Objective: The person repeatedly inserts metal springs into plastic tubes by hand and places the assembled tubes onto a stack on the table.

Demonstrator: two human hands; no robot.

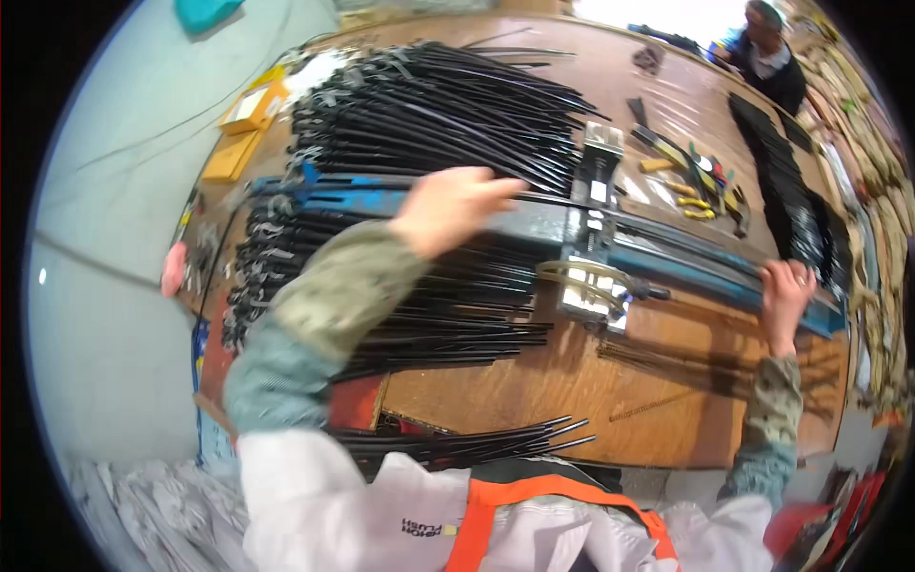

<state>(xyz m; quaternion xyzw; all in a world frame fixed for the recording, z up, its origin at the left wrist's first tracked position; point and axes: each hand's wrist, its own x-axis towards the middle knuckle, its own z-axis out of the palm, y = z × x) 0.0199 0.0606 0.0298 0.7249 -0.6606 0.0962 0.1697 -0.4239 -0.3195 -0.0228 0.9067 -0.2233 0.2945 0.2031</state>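
A long blue metal rail (667, 264) lies across the table, with a metal clamp fixture (593, 229) mounted at its middle. My left hand (456, 208) is over the rail, left of the fixture. Its fingers are pinched around a thin black rod (553, 198) that runs rightward into the fixture. At the rail's right end my right hand (788, 294) is closed, fingers curled at the end of a thin dark rod (696, 244) lying along the rail. What exactly sits inside the right fingers is partly hidden.
Black rods (429, 114) with grey-tagged ends are piled behind the rail, and more (457, 334) in front. Pliers and hand tools (701, 181) lie behind the fixture. Yellow boxes (250, 112) stand at left. Thin brown rods (677, 367) lie front right; a person (767, 62) is far right.
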